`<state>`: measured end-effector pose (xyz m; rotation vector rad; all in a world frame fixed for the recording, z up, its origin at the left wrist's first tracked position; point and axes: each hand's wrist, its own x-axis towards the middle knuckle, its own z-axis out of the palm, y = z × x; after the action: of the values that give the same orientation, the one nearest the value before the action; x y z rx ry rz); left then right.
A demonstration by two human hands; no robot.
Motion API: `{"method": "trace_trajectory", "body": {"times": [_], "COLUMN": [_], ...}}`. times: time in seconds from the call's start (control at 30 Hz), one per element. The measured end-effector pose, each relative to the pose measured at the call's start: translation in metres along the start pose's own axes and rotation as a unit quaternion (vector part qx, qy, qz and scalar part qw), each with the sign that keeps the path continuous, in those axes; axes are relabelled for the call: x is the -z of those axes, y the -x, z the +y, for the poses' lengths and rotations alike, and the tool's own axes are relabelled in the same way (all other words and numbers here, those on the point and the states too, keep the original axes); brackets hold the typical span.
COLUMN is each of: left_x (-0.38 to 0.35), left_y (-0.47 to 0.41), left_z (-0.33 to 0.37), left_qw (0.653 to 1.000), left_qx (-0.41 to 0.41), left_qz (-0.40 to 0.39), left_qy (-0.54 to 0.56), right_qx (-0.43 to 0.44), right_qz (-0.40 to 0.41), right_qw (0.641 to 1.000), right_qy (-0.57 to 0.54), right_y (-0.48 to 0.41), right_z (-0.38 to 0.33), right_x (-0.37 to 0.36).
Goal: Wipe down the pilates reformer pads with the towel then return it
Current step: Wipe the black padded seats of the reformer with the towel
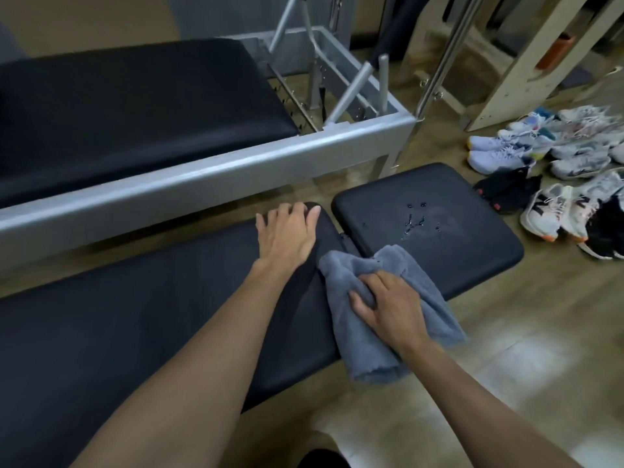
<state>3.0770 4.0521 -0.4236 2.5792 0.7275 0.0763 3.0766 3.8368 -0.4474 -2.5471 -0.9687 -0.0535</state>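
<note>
Droplets [413,219] sit on the small black pad [456,211], just ahead and slightly right of my right hand [388,304], which is closed around the bunched grey towel [368,346] at the gap between this pad and the long pad [135,298]. My left hand [287,234] lies open, flat on the long pad's far corner, holding nothing. The right hand is nearer the wet patch, so I judge the next wipe goes forward and right.
</note>
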Motion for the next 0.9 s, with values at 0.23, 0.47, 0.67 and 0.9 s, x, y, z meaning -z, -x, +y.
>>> {"method": "trace_trajectory", "body": {"times": [0.23,0.47,0.67,0.9], "left_x": [-0.016,-0.027,-0.055,-0.07], "left_y": [-0.02,-0.047,-0.092,-0.102], "left_z": [0.038,0.049,0.045,0.046], "left_qw": [1.0,1.0,0.996,0.999], "left_qx": [-0.011,-0.011,0.0,0.006], "left_qz": [0.001,-0.001,-0.026,-0.01], "left_qy": [0.013,0.024,0.084,0.038], "right_qx": [0.05,-0.058,-0.117,-0.101], "right_qz": [0.164,-0.024,-0.008,-0.014], "right_qw": [0.985,0.993,0.981,0.982], "right_qy": [0.004,0.101,0.153,0.162], "right_y": [-0.058,-0.124,-0.117,-0.123], "right_z": [0.039,0.067,0.072,0.068], "right_x": [0.066,0.034,-0.013,-0.019]}}
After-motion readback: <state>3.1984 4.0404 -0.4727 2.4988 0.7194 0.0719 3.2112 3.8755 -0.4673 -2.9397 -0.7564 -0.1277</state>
